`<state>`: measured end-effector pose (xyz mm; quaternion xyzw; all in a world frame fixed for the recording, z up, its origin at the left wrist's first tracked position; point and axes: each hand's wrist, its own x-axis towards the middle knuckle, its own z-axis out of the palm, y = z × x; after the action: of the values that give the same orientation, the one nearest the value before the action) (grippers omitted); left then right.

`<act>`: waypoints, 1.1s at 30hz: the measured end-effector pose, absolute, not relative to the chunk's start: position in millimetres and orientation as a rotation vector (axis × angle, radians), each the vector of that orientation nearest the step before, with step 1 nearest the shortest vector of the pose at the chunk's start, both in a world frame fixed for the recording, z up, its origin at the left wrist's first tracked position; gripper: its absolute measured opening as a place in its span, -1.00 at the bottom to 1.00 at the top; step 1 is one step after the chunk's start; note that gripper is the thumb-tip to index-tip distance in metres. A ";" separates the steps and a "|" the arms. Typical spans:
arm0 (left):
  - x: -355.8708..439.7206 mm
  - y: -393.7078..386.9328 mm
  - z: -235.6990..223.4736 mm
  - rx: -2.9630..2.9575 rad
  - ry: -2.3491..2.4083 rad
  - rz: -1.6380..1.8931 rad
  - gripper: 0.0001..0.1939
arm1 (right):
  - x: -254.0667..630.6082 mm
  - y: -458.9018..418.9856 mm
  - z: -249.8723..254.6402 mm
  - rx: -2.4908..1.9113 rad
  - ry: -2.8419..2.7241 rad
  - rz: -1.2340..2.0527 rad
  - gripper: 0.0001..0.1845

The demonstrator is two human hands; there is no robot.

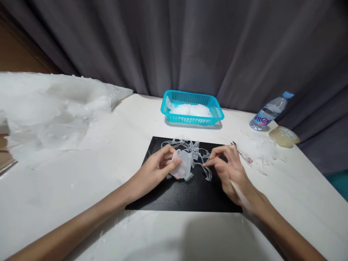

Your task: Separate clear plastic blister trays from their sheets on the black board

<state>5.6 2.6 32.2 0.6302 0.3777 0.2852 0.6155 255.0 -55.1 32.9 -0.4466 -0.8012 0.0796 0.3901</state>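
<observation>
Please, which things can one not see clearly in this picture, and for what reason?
All in the head view:
- Left hand: some fingers hidden behind the thin translucent white piece.
- Right hand: unclear whether it pinches a strand; too small.
- Large whitish plastic bag: left edge cuts it off.
- Round yellowish object: label print too small.

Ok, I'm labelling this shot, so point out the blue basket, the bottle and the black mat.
Blue basket [190, 120]: head view, on its front wall.
Bottle [262, 119]: head view, on its label.
Black mat [179, 197]: head view, on its bare near part.
</observation>
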 end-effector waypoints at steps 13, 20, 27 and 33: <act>10.9 -5.5 23.6 1.061 0.935 0.630 -0.53 | 222.6 -63.4 7.0 -1.188 -2.146 0.097 -0.88; 12.1 -5.5 20.3 1.103 0.942 0.559 -0.60 | 230.0 -61.7 11.5 -1.113 -2.271 0.152 -0.87; 10.8 -4.6 21.3 1.139 0.851 0.520 -0.65 | 225.8 -63.0 13.5 -1.198 -2.075 0.335 -0.90; 10.9 -7.0 23.0 1.158 0.798 0.431 -0.67 | 228.9 -60.9 12.0 -1.424 -1.780 0.673 -0.91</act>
<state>10.9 -7.0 23.0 0.5281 0.3642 0.1967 0.7415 228.9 -60.9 12.0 -0.5557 -0.6948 0.2629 0.3732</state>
